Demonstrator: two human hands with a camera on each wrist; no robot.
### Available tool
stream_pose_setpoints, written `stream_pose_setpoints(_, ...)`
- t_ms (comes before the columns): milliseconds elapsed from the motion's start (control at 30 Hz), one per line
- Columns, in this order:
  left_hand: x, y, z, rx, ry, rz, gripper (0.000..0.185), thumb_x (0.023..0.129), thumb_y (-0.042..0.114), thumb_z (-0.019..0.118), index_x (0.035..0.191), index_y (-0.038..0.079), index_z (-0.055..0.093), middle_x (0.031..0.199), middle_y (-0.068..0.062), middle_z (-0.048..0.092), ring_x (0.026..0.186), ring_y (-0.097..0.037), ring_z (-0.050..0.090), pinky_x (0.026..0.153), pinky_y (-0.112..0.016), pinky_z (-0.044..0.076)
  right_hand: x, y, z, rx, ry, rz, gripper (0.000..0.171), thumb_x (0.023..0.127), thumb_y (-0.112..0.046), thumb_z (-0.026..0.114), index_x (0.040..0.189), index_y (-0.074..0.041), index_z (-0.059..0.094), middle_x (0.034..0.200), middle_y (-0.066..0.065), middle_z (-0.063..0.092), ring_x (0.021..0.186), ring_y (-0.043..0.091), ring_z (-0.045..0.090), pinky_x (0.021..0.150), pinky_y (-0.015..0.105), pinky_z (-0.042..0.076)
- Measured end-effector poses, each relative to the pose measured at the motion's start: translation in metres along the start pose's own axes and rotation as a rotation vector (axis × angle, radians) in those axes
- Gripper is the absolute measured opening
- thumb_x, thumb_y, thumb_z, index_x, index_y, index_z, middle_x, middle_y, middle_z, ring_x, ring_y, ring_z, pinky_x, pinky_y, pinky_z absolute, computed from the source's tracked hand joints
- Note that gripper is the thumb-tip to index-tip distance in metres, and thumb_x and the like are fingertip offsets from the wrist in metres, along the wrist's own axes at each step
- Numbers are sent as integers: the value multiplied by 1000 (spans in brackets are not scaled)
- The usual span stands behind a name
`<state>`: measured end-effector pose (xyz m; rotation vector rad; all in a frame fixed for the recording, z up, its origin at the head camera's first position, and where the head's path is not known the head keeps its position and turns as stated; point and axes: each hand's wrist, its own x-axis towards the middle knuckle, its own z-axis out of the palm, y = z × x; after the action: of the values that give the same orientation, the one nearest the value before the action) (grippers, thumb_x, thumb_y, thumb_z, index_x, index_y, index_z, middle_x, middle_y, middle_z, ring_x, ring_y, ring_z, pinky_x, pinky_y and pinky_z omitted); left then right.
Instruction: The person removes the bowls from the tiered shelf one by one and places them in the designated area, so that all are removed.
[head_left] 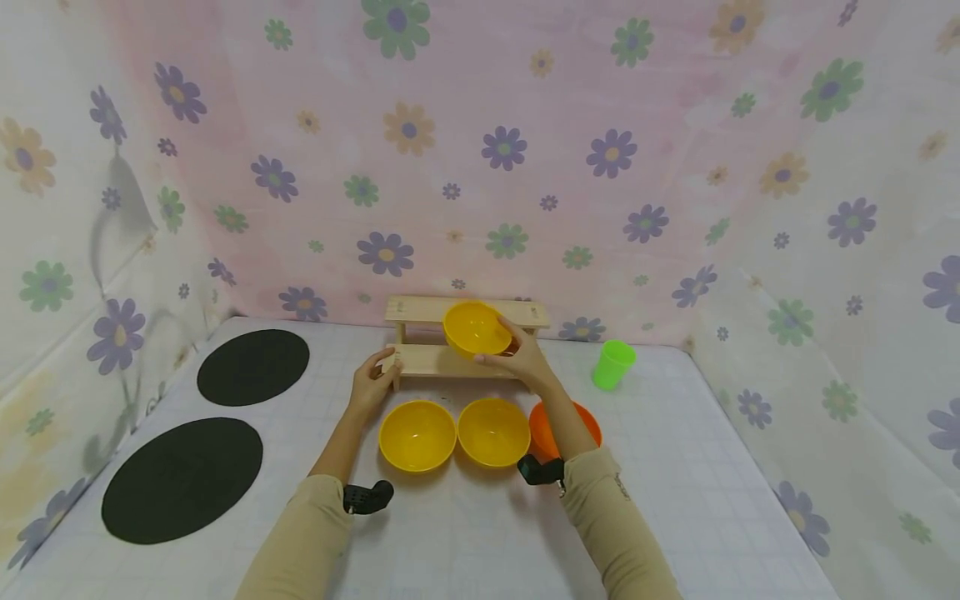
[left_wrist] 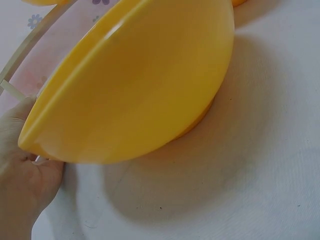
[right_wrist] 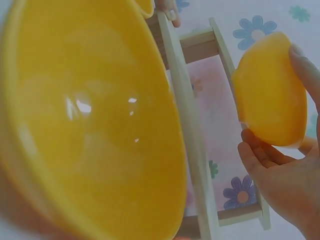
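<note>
The right hand [head_left: 525,357] curls its grip round a yellow bowl [head_left: 477,328], tilted and held at the top tier of the wooden rack [head_left: 420,360] by the worktop's [head_left: 675,467] far edge. The left hand [head_left: 372,385] pinches the rack's left end. Just before the rack sit two yellow bowls [head_left: 417,435] and an orange bowl [head_left: 585,421], beneath the right forearm. A green cup [head_left: 613,364] stands right of the rack; two black mats [head_left: 252,367] lie near the left edge.

Gridded table [head_left: 675,500] — bowls, rack, cup, mats
</note>
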<state>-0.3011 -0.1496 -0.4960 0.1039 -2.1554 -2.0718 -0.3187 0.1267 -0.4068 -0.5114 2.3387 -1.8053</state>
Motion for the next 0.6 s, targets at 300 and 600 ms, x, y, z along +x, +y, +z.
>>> stream_pose_setpoints(300,-3,5,1,27,-1,-15,45,91,14,62,133,1,50,105,-26,62,77,-8,52,64,-16,44,-11,11,-5,-39,30,35,88,80,-19,76,150,-9,23,145,11,39,124,28,46,103,39,38)
stream_pose_setpoints(600,-1,0,1,21,-9,-11,45,92,16,62,134,3,50,85,-11,65,76,-12,53,65,-16,44,-21,17,-14,-100,17,39,87,81,-23,75,150,-13,24,144,14,41,118,30,48,101,41,40)
